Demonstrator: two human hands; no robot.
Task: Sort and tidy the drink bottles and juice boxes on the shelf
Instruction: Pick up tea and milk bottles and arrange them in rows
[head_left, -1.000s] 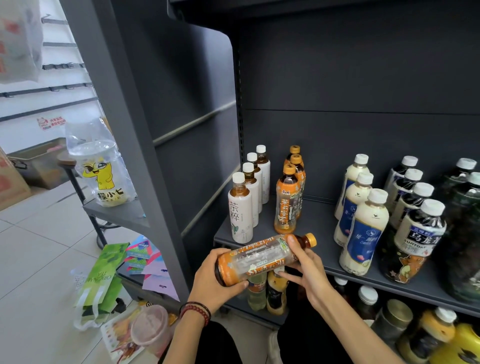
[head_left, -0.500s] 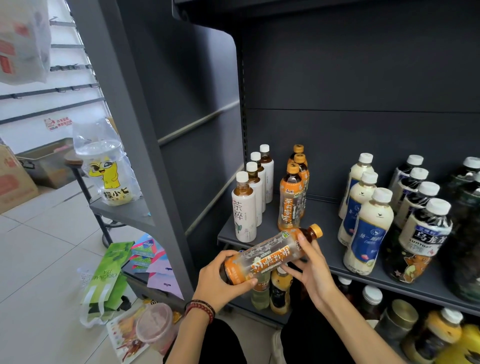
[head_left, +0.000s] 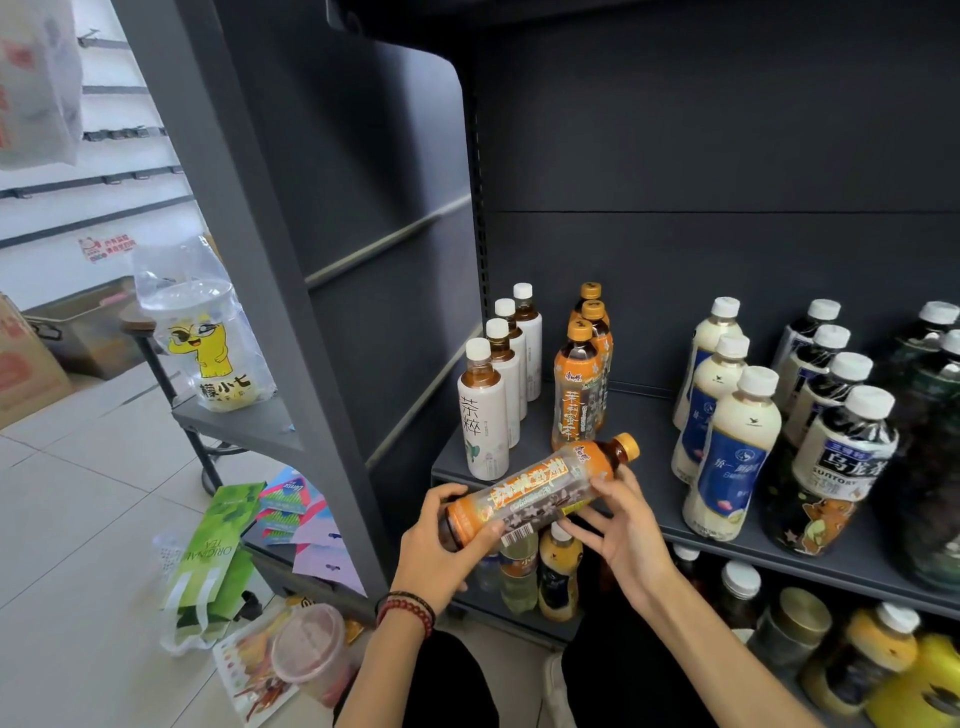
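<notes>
Since the earlier view the orange tea bottle (head_left: 535, 491) has rolled about its long axis, so its lettered face is now uppermost and its cap end is raised. It is held slanting in the air just before the front edge of the shelf (head_left: 649, 441), near the left corner, base lower left and cap upper right. The left grip (head_left: 436, 556) curls round the base; the right grip (head_left: 628, 535) pinches the upper body. The matching orange row (head_left: 579, 395) stands just beyond the cap, nearer the right grip, which will probably guide the uprighting.

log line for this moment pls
left grip: holds orange-label bottle base | right grip: holds its neck end | bottle: tilted, before shelf
</notes>
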